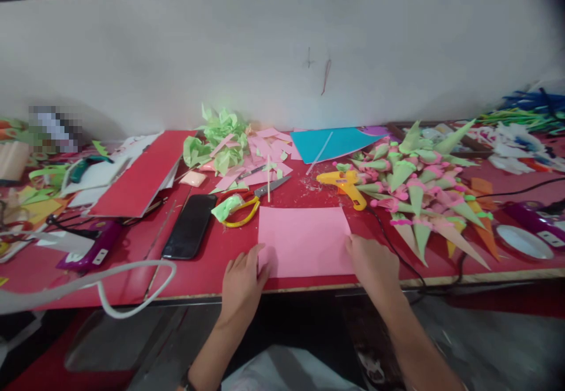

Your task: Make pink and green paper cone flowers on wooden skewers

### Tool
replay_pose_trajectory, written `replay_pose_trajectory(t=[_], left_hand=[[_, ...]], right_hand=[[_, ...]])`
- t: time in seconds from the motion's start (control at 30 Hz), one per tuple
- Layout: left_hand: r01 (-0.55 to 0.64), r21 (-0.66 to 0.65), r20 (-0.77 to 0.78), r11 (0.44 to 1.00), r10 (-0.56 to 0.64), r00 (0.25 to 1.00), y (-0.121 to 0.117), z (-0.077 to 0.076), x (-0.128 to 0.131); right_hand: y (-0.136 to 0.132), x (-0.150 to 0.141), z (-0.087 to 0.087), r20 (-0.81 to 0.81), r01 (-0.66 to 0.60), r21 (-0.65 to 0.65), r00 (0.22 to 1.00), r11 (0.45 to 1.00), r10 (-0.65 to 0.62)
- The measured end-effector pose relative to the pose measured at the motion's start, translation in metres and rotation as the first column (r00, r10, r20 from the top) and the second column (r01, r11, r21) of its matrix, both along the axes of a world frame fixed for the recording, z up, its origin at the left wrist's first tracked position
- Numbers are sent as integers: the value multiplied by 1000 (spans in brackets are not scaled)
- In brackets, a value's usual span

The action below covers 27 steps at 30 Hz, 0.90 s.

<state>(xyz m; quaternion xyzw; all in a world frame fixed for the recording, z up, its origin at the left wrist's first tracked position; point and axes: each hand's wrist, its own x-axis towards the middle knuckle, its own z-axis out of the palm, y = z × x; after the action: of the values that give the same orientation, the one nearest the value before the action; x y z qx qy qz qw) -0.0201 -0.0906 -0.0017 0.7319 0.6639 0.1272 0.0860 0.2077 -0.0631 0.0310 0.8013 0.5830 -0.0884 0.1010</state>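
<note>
A flat, rectangular sheet of pink paper [304, 241] lies at the near edge of the red desk [198, 282], in the middle of the scene, and the step in hand looks to be holding or squaring it there. The left hand [242, 273] is loosely curled at the sheet's left edge, thumb toward the near left corner and forefinger reaching farther along the edge, so it appears to grasp the paper lightly. The right hand [373, 261] is more closely curled, fingers at the right edge; it too seems to grip the sheet, though its thumb cannot be made out clearly. Handling the sheet from here would call for an even, gentle hold on both edges, since thin paper creases easily. Just beyond the sheet's far left corner lie yellow-handled metal scissors [261, 191], with a thin pale stick [269, 179] near their blades. A yellow glue gun [346, 185] rests beyond the far right corner, next to a heap of green and pink paper cones [415, 191] on the right. A black smartphone [189, 226] lies to the left, apart from the left hand.
</note>
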Motion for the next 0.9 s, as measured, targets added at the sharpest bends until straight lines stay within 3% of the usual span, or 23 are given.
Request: replay_pose_trajectory(t=[0.3,0.57,0.9], left_hand=[[76,-29,-91,997,-79,993,5,6,3],[53,-88,-200,995,-69,977,8,10,7],[17,-123,-221,992,-44,974,9,14,10]], right_hand=[[0,2,0,22,-33,-11,999,999,33],[1,3,-1,15,-38,16,999,999,38],[0,4,-2,-3,-13,58,1000,998,13]])
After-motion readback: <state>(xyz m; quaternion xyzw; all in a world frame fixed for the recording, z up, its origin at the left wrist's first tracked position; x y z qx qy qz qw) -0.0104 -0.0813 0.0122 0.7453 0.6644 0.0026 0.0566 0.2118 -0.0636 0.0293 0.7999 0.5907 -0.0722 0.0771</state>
